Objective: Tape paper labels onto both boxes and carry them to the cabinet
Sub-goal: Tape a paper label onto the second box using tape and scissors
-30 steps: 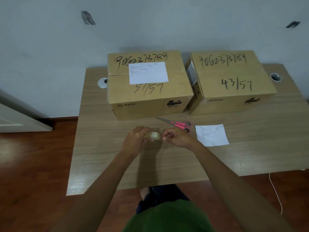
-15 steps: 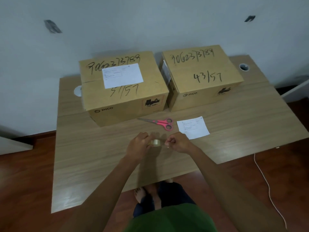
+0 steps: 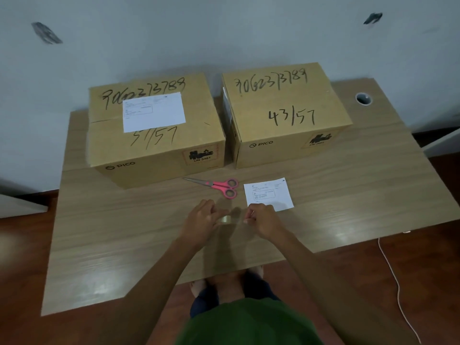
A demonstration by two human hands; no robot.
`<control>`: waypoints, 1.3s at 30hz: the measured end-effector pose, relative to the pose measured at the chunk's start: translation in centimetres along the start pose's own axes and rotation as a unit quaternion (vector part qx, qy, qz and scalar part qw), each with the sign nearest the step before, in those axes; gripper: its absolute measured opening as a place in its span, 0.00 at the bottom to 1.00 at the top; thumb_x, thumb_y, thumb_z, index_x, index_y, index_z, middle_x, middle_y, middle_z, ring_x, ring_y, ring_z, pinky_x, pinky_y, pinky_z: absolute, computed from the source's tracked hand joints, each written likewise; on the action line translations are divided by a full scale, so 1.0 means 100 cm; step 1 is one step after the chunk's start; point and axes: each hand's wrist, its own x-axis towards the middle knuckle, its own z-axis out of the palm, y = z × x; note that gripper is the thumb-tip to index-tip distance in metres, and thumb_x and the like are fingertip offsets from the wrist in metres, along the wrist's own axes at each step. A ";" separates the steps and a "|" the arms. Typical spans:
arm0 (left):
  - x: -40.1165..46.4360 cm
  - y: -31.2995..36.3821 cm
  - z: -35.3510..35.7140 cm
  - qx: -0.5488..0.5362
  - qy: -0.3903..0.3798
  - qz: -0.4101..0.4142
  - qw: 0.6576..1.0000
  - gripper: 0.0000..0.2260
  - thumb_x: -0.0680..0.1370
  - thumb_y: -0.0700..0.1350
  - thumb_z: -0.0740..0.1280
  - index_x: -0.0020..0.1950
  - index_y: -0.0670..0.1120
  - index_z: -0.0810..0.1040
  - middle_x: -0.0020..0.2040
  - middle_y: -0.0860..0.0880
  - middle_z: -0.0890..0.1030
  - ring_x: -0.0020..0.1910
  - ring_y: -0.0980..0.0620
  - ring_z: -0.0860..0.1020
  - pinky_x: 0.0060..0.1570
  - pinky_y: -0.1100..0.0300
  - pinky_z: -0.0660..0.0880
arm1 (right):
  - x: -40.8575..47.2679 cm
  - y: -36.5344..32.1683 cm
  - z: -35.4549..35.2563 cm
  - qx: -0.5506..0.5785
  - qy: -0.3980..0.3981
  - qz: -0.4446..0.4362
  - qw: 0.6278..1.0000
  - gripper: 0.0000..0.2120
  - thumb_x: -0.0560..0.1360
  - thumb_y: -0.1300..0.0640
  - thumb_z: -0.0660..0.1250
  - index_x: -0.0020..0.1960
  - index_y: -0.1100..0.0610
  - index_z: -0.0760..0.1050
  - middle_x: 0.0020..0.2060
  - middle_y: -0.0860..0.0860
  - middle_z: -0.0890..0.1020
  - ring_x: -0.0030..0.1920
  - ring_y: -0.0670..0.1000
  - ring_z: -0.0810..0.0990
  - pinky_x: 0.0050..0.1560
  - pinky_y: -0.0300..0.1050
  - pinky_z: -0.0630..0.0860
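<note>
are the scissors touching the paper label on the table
Apart. The head view shows a strip of bare table between the pink handles of the scissors and the left edge of the label.

Both cardboard boxes, the left box (image 3: 156, 135) and the right box (image 3: 286, 113), are showing tan brown with black handwritten numerals and black printed marks. The white label (image 3: 153, 111) on the left box and the white label (image 3: 268, 194) on the table are carrying fine dark print. The scissors (image 3: 220, 186) are showing pink handles and grey blades. The table (image 3: 124, 232) is presenting a light wood-grain pattern. The tape roll (image 3: 227, 219) is appearing clear yellowish.
</note>
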 end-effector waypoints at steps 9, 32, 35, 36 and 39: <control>0.007 0.017 0.003 -0.001 0.014 -0.054 0.998 0.16 0.69 0.38 0.72 0.55 0.50 0.82 0.43 0.43 0.75 0.44 0.42 0.74 0.44 0.52 0.74 | 0.010 0.004 0.003 -0.102 -0.011 -0.019 0.995 0.04 0.75 0.64 0.67 0.46 0.59 0.80 0.49 0.55 0.82 0.52 0.55 0.79 0.51 0.48 0.76; 0.032 0.004 0.007 0.006 0.036 -0.051 0.998 0.41 0.57 0.77 0.63 0.62 0.53 0.77 0.59 0.50 0.76 0.61 0.48 0.71 0.64 0.51 0.67 | 0.048 0.046 -0.058 -0.108 0.136 0.201 0.964 0.36 0.71 0.43 0.74 0.66 0.65 0.64 0.64 0.61 0.71 0.65 0.61 0.71 0.61 0.53 0.70; 0.038 0.009 0.009 0.004 0.064 -0.047 0.997 0.40 0.59 0.78 0.62 0.59 0.52 0.79 0.58 0.52 0.76 0.60 0.50 0.72 0.67 0.51 0.64 | 0.052 0.050 -0.064 -0.073 0.127 0.200 0.969 0.30 0.70 0.46 0.76 0.61 0.65 0.71 0.58 0.59 0.78 0.59 0.59 0.78 0.57 0.50 0.76; 0.040 0.011 0.010 0.001 0.068 -0.050 0.996 0.40 0.59 0.78 0.62 0.58 0.52 0.79 0.58 0.52 0.76 0.60 0.51 0.72 0.67 0.52 0.63 | 0.053 0.051 -0.066 -0.067 0.124 0.197 0.970 0.25 0.70 0.48 0.76 0.58 0.64 0.75 0.55 0.58 0.80 0.56 0.59 0.80 0.53 0.48 0.77; 0.049 0.020 0.012 -0.029 0.095 -0.077 0.992 0.35 0.61 0.73 0.67 0.56 0.50 0.80 0.54 0.51 0.77 0.57 0.51 0.73 0.64 0.54 0.64 | 0.055 0.054 -0.072 -0.039 0.106 0.145 0.983 0.07 0.74 0.58 0.68 0.49 0.61 0.80 0.44 0.55 0.82 0.50 0.58 0.82 0.44 0.44 0.75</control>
